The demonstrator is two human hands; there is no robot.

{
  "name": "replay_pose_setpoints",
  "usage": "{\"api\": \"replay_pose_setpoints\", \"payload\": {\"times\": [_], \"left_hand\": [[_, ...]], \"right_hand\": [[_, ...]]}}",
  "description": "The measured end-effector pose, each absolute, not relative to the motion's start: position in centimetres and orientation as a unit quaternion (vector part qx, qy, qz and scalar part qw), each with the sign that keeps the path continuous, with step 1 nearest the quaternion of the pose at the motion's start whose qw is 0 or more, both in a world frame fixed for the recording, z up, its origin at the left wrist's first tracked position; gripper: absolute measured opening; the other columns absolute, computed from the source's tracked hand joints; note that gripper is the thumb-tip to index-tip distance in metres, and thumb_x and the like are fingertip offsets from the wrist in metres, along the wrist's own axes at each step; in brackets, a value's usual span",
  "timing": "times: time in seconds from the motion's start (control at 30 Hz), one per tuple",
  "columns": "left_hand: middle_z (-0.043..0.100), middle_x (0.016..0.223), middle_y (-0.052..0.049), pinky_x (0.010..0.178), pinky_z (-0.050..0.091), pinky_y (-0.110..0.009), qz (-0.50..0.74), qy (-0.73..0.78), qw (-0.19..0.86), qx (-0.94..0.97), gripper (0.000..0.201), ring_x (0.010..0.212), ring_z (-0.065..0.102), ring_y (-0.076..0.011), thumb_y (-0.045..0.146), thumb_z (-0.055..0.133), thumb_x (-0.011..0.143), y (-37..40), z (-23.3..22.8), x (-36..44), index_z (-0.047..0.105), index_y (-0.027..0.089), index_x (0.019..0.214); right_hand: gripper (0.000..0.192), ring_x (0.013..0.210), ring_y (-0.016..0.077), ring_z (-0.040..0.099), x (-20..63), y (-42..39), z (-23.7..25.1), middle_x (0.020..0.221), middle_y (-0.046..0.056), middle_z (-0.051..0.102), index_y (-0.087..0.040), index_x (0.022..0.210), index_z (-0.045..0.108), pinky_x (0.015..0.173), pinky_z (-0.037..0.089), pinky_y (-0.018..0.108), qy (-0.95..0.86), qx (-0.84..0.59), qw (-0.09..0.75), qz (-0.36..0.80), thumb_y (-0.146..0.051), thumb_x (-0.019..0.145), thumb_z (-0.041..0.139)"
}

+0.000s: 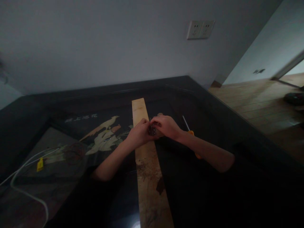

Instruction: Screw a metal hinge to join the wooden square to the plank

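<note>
Both my hands meet over a wooden plank that lies lengthwise on a dark, glossy tabletop. My left hand is closed around a small dark, shiny thing whose kind I cannot make out. The fingers of my right hand pinch at the same thing from the right and hide part of it. A screwdriver with an orange handle lies to the right, its handle partly covered by my right forearm.
On the left lie a pale cable and a small yellow item. The tabletop bears a bird-and-flower picture. Behind it rises a wall with a double socket. Wooden floor shows at right.
</note>
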State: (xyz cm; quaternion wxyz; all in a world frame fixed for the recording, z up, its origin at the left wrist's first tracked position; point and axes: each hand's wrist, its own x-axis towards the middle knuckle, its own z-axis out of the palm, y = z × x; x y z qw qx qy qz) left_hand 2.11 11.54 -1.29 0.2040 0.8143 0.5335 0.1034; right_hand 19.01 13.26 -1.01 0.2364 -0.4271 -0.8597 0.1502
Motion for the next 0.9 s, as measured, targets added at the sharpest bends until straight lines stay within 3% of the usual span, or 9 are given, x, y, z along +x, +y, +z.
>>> {"api": "replay_pose_setpoints", "payload": {"times": [0.9], "left_hand": [[0.055, 0.108, -0.009, 0.073, 0.051, -0.035, 0.105, 0.530, 0.194, 0.819, 0.053, 0.091, 0.063, -0.0250, 0.055, 0.067, 0.073, 11.43, -1.28, 2.20, 0.059, 0.017, 0.109]], "right_hand": [[0.015, 0.084, 0.0180, 0.055, 18.94, 13.22, -1.35, 0.086, 0.005, 0.064, -0.017, 0.086, 0.063, 0.075, 0.039, 0.029, -0.858, -0.413, 0.254, 0.169, -0.005, 0.081, 0.056]]}}
